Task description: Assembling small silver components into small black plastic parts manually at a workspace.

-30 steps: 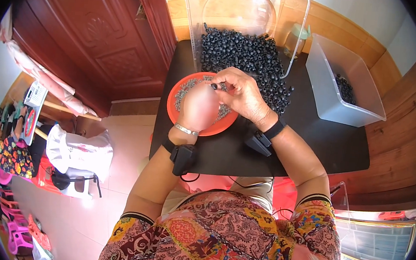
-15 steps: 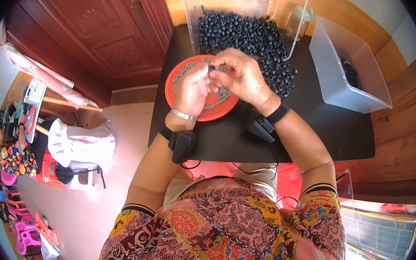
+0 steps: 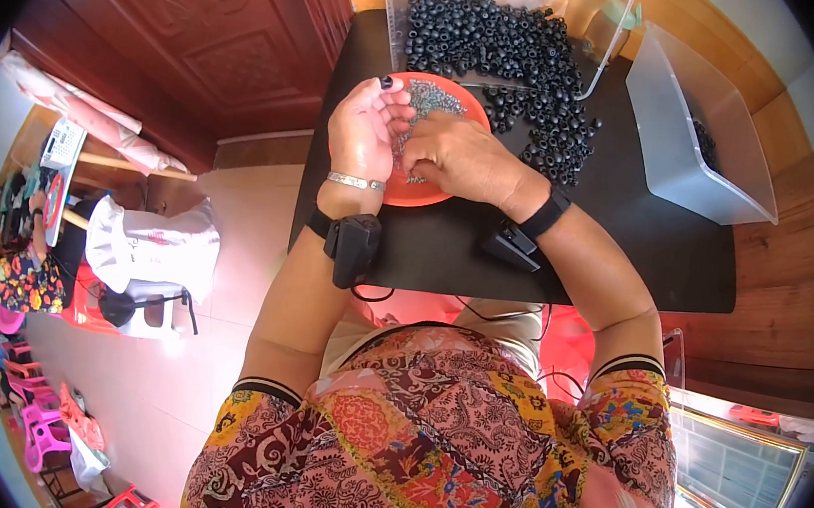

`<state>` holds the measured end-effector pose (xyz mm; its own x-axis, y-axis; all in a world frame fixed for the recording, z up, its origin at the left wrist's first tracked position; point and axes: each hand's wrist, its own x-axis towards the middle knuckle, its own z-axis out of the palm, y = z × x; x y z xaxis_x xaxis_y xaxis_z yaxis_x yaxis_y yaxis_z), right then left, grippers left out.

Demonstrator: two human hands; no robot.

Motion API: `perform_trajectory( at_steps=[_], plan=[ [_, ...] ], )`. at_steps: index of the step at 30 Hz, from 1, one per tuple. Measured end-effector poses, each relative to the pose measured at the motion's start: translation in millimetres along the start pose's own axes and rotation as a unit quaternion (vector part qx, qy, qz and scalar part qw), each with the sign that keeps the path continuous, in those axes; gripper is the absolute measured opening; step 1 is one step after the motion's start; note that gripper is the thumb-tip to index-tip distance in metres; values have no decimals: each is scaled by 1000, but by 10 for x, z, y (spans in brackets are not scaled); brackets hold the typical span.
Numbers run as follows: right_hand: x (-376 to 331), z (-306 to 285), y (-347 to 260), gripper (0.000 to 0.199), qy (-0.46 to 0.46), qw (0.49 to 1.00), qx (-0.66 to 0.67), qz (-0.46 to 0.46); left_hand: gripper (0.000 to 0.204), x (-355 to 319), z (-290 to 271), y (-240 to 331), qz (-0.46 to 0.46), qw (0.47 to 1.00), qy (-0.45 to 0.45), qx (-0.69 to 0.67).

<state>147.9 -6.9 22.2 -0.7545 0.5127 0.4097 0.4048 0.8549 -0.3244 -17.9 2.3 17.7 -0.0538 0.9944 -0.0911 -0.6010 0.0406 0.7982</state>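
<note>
My left hand [image 3: 364, 134] is turned palm up over the left side of a round orange plate [image 3: 475, 111]. A small black cap-like part [image 3: 386, 83] is at its fingertips, held there. My right hand [image 3: 465, 162] reaches down into the plate, its fingers bent together among many small grey metal pieces [image 3: 432, 97]. Those fingertips are partly hidden, and I cannot see what is between them. Behind the plate lies a large heap of small black hollow parts [image 3: 496, 42], spilling out of a clear bin onto the dark table.
A translucent bin [image 3: 673, 133] with some black parts stands at the right of the dark table [image 3: 623, 245]. Behind the heap is a jar with a green lid [image 3: 621, 15]. At the far left, another person [image 3: 23, 276] sits near a white sack [image 3: 153, 244].
My hands have moved apart. The right one has gone down into the plate, while the left keeps a black part at its fingertips. The view has shifted slightly.
</note>
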Motion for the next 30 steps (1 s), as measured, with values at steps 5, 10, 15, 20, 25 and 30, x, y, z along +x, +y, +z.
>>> perform_trajectory(
  at_steps=[5, 10, 15, 20, 25, 30],
  plan=[
    [10, 30, 68, 10, -5, 995, -96, -6, 18, 2, -21, -21, -2, 1000, 1, -2],
    [-39, -84, 179, 11, 19, 996, -79, 26, 22, -7, -23, -21, -3, 1000, -5, -17],
    [-19, -117, 181, 10, 44, 997, -52, 43, 22, -27, -23, 25, -8, 999, -14, -32],
    [11, -52, 161, 10, 34, 998, -47, 22, 24, -169, 93, 234, 10, 999, -14, -27],
    [83, 35, 99, 12, 61, 997, -38, -35, 24, -523, -145, 281, -12, 994, -59, -86],
    [138, 44, -29, 13, 29, 994, -68, -85, 22, -1006, -433, 142, -22, 994, -82, -74]
  ],
)
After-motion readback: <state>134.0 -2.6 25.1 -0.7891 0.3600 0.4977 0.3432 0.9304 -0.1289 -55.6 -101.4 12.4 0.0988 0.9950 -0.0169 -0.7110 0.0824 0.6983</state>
